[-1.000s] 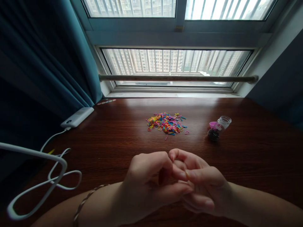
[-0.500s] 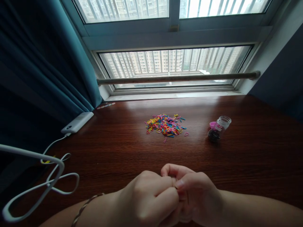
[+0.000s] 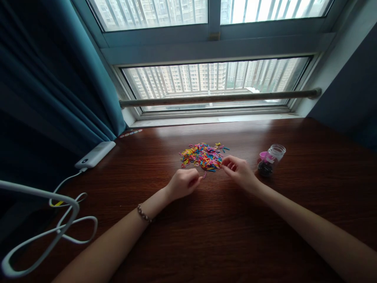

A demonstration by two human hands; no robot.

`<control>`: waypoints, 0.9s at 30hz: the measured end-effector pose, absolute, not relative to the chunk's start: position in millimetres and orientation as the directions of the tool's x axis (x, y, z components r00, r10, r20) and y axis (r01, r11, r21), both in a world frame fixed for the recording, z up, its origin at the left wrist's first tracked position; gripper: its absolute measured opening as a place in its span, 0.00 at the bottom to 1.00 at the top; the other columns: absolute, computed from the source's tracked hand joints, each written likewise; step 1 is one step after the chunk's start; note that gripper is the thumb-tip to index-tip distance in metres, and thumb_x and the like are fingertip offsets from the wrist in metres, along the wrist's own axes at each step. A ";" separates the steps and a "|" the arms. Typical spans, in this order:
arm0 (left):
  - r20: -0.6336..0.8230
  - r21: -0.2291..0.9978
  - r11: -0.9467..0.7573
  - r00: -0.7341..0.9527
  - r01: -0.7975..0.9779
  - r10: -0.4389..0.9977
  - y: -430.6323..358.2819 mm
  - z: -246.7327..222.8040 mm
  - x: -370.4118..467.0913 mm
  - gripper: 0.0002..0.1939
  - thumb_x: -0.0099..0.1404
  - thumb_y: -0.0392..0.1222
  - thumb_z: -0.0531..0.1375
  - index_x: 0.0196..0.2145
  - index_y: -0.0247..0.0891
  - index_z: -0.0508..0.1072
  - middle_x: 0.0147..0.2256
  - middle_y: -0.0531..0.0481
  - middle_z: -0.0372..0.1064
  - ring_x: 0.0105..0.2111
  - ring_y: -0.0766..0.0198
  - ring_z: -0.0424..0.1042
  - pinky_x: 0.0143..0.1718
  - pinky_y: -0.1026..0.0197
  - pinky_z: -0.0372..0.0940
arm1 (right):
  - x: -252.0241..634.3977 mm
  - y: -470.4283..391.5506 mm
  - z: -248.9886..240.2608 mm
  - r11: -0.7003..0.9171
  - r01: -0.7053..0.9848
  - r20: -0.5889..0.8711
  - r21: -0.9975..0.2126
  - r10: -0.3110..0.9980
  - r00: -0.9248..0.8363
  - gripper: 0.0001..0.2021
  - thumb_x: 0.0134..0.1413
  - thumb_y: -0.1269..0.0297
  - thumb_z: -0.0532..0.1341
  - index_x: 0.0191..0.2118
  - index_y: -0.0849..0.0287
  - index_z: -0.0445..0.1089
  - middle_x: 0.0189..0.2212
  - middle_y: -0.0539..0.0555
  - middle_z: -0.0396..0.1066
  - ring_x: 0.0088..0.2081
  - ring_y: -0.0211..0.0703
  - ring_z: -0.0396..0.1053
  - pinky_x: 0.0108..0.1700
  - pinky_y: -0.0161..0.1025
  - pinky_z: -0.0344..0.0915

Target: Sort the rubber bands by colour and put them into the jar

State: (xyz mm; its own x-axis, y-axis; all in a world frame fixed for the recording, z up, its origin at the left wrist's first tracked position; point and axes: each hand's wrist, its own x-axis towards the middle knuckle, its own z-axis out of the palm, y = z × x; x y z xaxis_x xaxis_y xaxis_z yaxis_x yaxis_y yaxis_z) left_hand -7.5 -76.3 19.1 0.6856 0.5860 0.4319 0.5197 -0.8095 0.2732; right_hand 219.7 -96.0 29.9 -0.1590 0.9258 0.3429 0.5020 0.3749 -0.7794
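A heap of small, colourful rubber bands (image 3: 202, 157) lies on the dark wooden table. My left hand (image 3: 183, 183) is at the near edge of the heap, its fingers curled in. Its fingertips pinch at a single pink rubber band (image 3: 204, 175) lying just off the pile. At the right edge of the heap is my right hand (image 3: 238, 169), thumb and forefinger brought together against the bands. What sits between those fingertips is too small to make out. A braided bracelet (image 3: 143, 213) circles my left wrist.
To the right, a small clear jar (image 3: 272, 159) with dark contents leans beside a pink piece (image 3: 263, 155). On the left lie a white power bank (image 3: 96, 154) and its looped white cable (image 3: 77, 220). A blue curtain (image 3: 88, 78) and a window rail (image 3: 218, 98) bound the table (image 3: 206, 236).
My hands were together close to me at the bottom of the view. They have parted and reached forward to the heap, left to its near edge, right to its right side.
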 end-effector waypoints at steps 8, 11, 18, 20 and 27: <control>0.309 0.771 -0.344 0.156 0.536 0.938 -60.2 6.5 -10.4 0.15 0.59 0.48 0.54 0.21 0.35 0.61 0.17 0.57 0.54 0.18 0.72 0.54 0.21 0.69 0.52 | 226.4 -90.9 -1.7 0.580 0.639 0.471 -0.505 0.806 -0.359 0.07 0.52 0.73 0.54 0.32 0.58 0.68 0.32 0.55 0.68 0.38 0.43 0.64 0.41 0.40 0.61; 0.306 0.741 -0.390 0.242 0.547 0.921 -64.1 7.1 -7.9 0.15 0.59 0.47 0.54 0.21 0.35 0.62 0.17 0.57 0.55 0.19 0.72 0.54 0.21 0.68 0.52 | 226.7 -92.1 -1.9 0.568 0.664 0.476 -0.486 0.809 -0.343 0.08 0.52 0.74 0.53 0.32 0.58 0.68 0.32 0.55 0.69 0.38 0.44 0.64 0.41 0.41 0.62; 0.321 0.562 -0.550 0.450 0.617 0.833 -76.8 8.2 -3.7 0.14 0.61 0.44 0.52 0.21 0.35 0.65 0.19 0.55 0.59 0.20 0.72 0.56 0.23 0.68 0.53 | 230.2 -90.8 0.5 0.538 0.663 0.483 -0.520 0.826 -0.291 0.08 0.53 0.72 0.53 0.31 0.58 0.70 0.32 0.55 0.70 0.37 0.45 0.64 0.41 0.43 0.63; 0.315 0.507 -0.593 0.506 0.626 0.803 -79.0 9.0 -2.9 0.14 0.62 0.43 0.52 0.22 0.35 0.65 0.19 0.54 0.61 0.20 0.71 0.57 0.23 0.68 0.53 | 229.4 -91.8 2.4 0.599 0.625 0.483 -0.500 0.792 -0.373 0.09 0.54 0.72 0.53 0.34 0.57 0.70 0.35 0.55 0.70 0.40 0.45 0.63 0.43 0.44 0.63; 0.306 0.366 -0.693 0.623 0.621 0.720 -80.1 7.3 -3.1 0.13 0.63 0.41 0.50 0.25 0.35 0.67 0.22 0.52 0.64 0.21 0.71 0.60 0.25 0.68 0.55 | 220.5 -97.2 2.0 0.706 0.611 0.402 -0.357 0.707 -0.581 0.16 0.56 0.72 0.51 0.50 0.55 0.65 0.48 0.57 0.66 0.51 0.49 0.57 0.50 0.52 0.59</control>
